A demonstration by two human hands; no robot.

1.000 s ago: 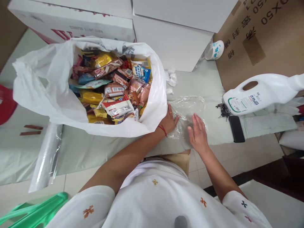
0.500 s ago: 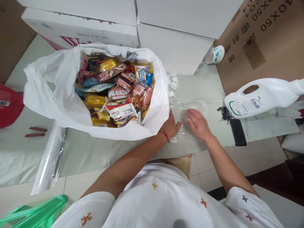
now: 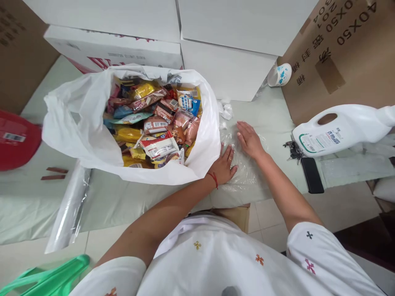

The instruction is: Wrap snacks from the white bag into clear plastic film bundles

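Note:
A sheet of clear plastic film (image 3: 243, 174) is spread on the pale green tablecloth. My left hand (image 3: 224, 166), with a red string at the wrist, lies flat on the film's left part, fingers apart and close to the bag's edge. On the film's upper part rests my right hand (image 3: 249, 139), palm down with fingers stretched out. Neither hand holds anything. Left of them stands a white plastic bag (image 3: 203, 123), its mouth wide, full of wrapped snacks (image 3: 157, 123) in several colours.
White boxes (image 3: 219, 70) line the back, with a paper cup (image 3: 282, 75) beside them. At right are a detergent bottle (image 3: 342, 127), keys (image 3: 293, 151) and a phone (image 3: 312, 175). A plastic film roll (image 3: 69, 205) and a red object (image 3: 18, 139) lie at left.
My right hand has moved up and slightly left and now lies still on the film. My left hand's fingers have spread. The whole view has shifted slightly.

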